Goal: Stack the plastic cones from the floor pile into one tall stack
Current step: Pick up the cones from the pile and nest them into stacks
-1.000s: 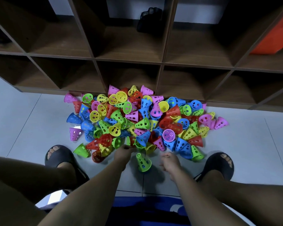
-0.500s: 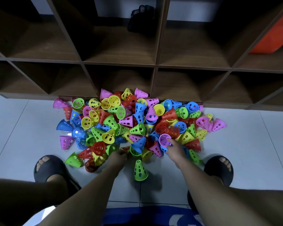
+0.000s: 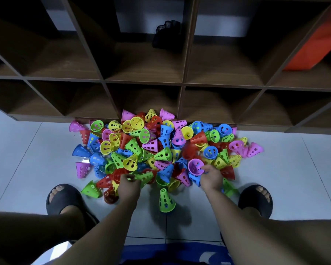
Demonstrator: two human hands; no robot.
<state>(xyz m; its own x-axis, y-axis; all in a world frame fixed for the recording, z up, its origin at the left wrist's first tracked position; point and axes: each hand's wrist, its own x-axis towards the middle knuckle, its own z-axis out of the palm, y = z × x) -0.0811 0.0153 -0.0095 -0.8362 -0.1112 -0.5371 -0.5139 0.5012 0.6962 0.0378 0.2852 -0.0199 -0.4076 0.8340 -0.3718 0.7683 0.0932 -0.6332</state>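
A pile of several perforated plastic cones (image 3: 161, 148) in pink, blue, green, yellow and red lies on the white tiled floor against a wooden shelf. One green cone (image 3: 166, 200) stands upright alone in front of the pile, between my arms. My left hand (image 3: 129, 185) is at the pile's near edge, fingers closed on a green cone (image 3: 144, 176) lying on its side. My right hand (image 3: 211, 177) grips the rim of a pink cone (image 3: 195, 166) whose opening faces up.
A dark wooden cubby shelf (image 3: 182, 83) rises right behind the pile; a black object (image 3: 167, 34) and an orange item (image 3: 313, 46) sit in its upper cubbies. My feet in black sandals (image 3: 63, 197) (image 3: 256, 199) flank the pile. A blue mat (image 3: 172, 253) lies below.
My right hand reached forward from near the lone green cone into the pile and took hold of the pink cone. My left hand shifted slightly and closed on a green cone.
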